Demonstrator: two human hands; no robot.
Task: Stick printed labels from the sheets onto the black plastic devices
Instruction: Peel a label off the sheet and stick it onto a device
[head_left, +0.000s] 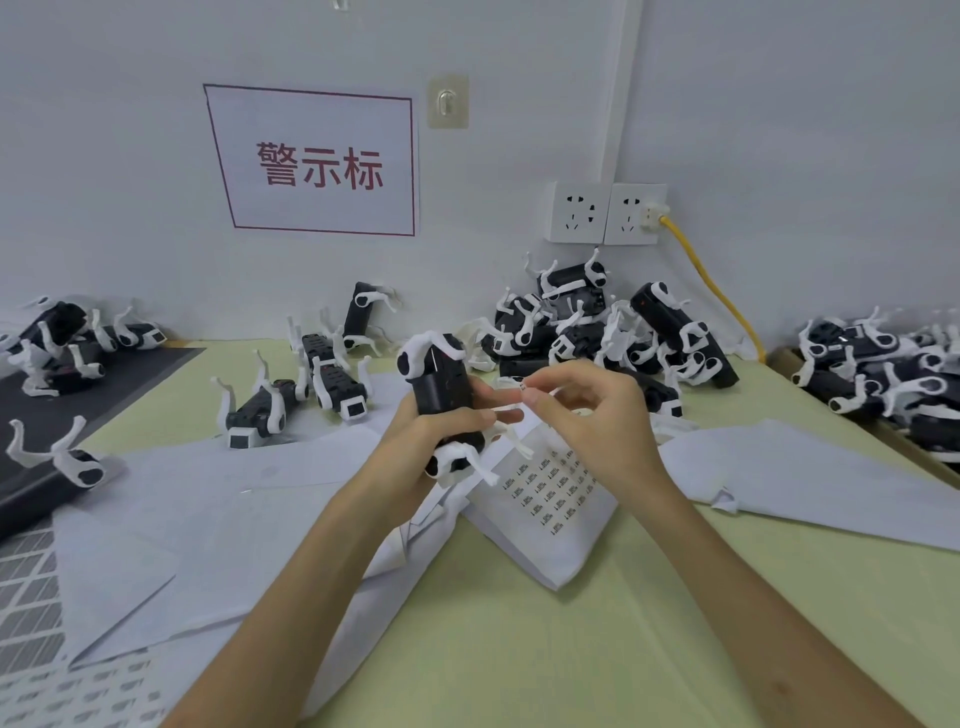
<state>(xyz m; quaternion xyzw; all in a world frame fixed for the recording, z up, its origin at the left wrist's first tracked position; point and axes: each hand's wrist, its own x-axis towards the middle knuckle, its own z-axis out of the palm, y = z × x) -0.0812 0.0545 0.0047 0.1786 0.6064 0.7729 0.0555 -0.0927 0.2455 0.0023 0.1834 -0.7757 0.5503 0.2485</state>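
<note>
Device: black device (441, 392) with white legs, held upright above the label sheet (556, 499), clear of the table (519, 649).
Left hand: left hand (418, 441) was wrapped round the lower body of the device, fingers curled across its front face.
Right hand: right hand (597, 415) pinched a small label (522, 387) between thumb and forefinger, just beside the device's right edge. Could not tell whether it was touching yet.
Label sheet: lay on the table under both hands, with rows of printed labels left on it.
Stock: pile of devices (597, 332) against the wall behind the hands, with more at far left and far right.
Handling, device: judged light, with a rigid, smooth shell. The legs looked thin and likely to snap, so grip the body, not the legs.
Handling, label: judged flimsy and tacky on one side, apt to curl or fold on itself. Hold it by one edge, lay it down from that edge, then press flat.
Risk: a skewed or creased label if it is dropped on all at once.
</note>
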